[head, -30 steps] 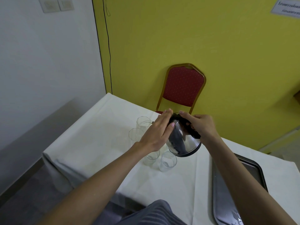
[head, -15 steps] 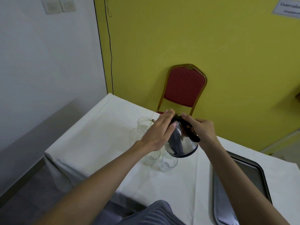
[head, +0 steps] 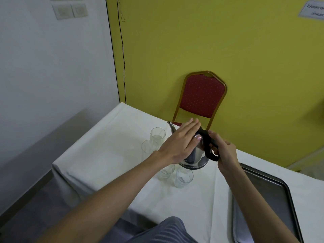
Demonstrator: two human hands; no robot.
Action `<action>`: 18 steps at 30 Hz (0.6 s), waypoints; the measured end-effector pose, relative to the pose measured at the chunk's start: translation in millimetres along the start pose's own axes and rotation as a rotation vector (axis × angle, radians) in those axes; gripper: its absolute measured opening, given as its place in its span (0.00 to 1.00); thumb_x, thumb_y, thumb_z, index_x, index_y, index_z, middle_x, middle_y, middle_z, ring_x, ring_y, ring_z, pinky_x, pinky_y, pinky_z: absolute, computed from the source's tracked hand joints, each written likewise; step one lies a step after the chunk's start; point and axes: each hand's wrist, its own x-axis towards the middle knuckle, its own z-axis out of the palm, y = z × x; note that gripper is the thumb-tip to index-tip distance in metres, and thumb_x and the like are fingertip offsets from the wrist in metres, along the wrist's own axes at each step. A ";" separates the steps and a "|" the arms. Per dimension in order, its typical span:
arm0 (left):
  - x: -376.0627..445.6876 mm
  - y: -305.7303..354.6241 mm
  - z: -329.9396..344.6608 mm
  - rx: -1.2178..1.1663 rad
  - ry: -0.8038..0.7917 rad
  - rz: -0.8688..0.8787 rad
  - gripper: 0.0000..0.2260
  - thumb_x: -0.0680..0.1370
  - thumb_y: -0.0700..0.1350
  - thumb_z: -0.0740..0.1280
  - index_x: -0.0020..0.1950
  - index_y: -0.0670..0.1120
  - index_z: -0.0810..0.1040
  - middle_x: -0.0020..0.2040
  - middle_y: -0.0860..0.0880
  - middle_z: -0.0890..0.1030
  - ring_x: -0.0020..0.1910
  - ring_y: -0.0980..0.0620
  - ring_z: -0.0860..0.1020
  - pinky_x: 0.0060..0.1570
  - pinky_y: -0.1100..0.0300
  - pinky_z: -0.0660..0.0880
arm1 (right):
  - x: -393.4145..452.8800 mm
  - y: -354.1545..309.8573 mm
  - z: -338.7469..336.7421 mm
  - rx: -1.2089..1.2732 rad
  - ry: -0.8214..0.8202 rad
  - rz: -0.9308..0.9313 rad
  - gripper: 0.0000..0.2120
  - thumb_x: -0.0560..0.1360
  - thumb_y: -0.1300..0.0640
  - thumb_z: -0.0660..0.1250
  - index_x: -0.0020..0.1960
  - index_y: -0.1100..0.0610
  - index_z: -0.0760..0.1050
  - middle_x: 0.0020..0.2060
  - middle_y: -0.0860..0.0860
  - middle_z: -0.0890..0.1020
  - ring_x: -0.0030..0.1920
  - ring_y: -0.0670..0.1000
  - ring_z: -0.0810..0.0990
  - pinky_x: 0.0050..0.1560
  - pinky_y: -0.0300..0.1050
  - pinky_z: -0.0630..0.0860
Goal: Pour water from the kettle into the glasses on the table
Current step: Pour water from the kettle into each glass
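Right hand grips kettle handle; left hand flat, open on lid. Glasses crowd kettle's base; a tilt could knock them.

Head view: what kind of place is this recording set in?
Probably a function or meeting room: a banquet-style red chair against a yellow wall, a white-clothed table, and a metal serving tray.

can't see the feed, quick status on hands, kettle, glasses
Right hand shut on kettle handle, left hand flat on its top. Kettle tilted, spout toward far glass. Four glasses close together, nothing blocking.
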 end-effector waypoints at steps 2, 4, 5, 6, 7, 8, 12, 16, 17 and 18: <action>-2.9 2.3 -0.4 0.006 0.026 0.014 0.24 0.85 0.52 0.50 0.79 0.43 0.56 0.80 0.48 0.56 0.78 0.57 0.47 0.75 0.65 0.45 | 1.0 -0.5 -1.0 -0.024 -0.030 -0.009 0.14 0.74 0.56 0.75 0.29 0.54 0.84 0.23 0.46 0.81 0.23 0.41 0.77 0.24 0.31 0.70; -7.7 3.9 0.0 0.005 0.062 0.013 0.24 0.85 0.51 0.51 0.78 0.42 0.57 0.79 0.47 0.57 0.79 0.55 0.49 0.76 0.61 0.47 | 1.8 -3.0 -1.5 -0.075 -0.061 -0.018 0.13 0.73 0.56 0.75 0.29 0.54 0.86 0.26 0.48 0.83 0.26 0.42 0.80 0.26 0.32 0.73; -10.9 4.2 0.6 0.005 0.080 0.004 0.24 0.84 0.51 0.52 0.78 0.41 0.58 0.79 0.47 0.58 0.79 0.55 0.49 0.76 0.60 0.47 | 1.7 -4.9 -0.8 -0.104 -0.080 -0.020 0.10 0.72 0.55 0.76 0.32 0.55 0.86 0.29 0.50 0.85 0.29 0.44 0.82 0.28 0.33 0.75; -15.0 4.2 1.4 0.004 0.098 -0.012 0.24 0.84 0.51 0.52 0.78 0.42 0.58 0.79 0.47 0.58 0.79 0.55 0.50 0.76 0.61 0.47 | 1.1 -6.9 0.2 -0.139 -0.094 -0.019 0.08 0.71 0.54 0.77 0.35 0.57 0.87 0.31 0.53 0.86 0.32 0.47 0.83 0.31 0.36 0.77; -19.6 3.7 2.4 -0.002 0.113 -0.032 0.24 0.84 0.51 0.51 0.78 0.42 0.57 0.79 0.47 0.58 0.78 0.56 0.50 0.76 0.62 0.46 | 1.0 -8.4 1.8 -0.174 -0.103 -0.020 0.09 0.69 0.52 0.78 0.38 0.59 0.87 0.33 0.55 0.86 0.34 0.50 0.84 0.34 0.38 0.78; -24.8 3.0 3.8 -0.015 0.127 -0.054 0.24 0.84 0.52 0.51 0.78 0.43 0.57 0.79 0.48 0.57 0.78 0.57 0.49 0.76 0.62 0.46 | 0.8 -9.7 3.2 -0.209 -0.111 -0.018 0.13 0.68 0.51 0.79 0.41 0.62 0.87 0.35 0.58 0.87 0.36 0.53 0.84 0.37 0.42 0.78; -46.9 2.6 11.6 -0.096 0.173 -0.151 0.25 0.84 0.53 0.50 0.79 0.45 0.55 0.80 0.50 0.56 0.78 0.60 0.48 0.76 0.58 0.49 | -1.4 -13.0 13.4 -0.364 -0.132 -0.002 0.22 0.61 0.43 0.81 0.40 0.62 0.87 0.35 0.61 0.87 0.35 0.57 0.82 0.41 0.50 0.76; -60.1 4.7 16.6 -0.152 0.227 -0.233 0.25 0.84 0.52 0.50 0.79 0.45 0.55 0.79 0.51 0.57 0.78 0.60 0.49 0.76 0.54 0.53 | -3.8 -11.1 24.3 -0.519 -0.116 -0.031 0.24 0.56 0.34 0.79 0.30 0.56 0.84 0.29 0.57 0.86 0.33 0.54 0.80 0.38 0.51 0.75; -62.0 5.4 17.2 -0.166 0.239 -0.253 0.25 0.84 0.52 0.51 0.79 0.45 0.55 0.79 0.51 0.57 0.78 0.61 0.50 0.76 0.55 0.53 | -4.3 -10.9 27.1 -0.551 -0.116 -0.043 0.25 0.55 0.33 0.78 0.29 0.56 0.84 0.27 0.55 0.85 0.32 0.54 0.79 0.37 0.50 0.74; -63.6 6.0 17.7 -0.182 0.251 -0.272 0.25 0.83 0.52 0.51 0.79 0.45 0.56 0.79 0.51 0.57 0.78 0.60 0.50 0.76 0.55 0.53 | -4.8 -10.9 29.1 -0.583 -0.119 -0.058 0.27 0.56 0.32 0.78 0.29 0.57 0.83 0.26 0.55 0.83 0.31 0.53 0.78 0.36 0.50 0.73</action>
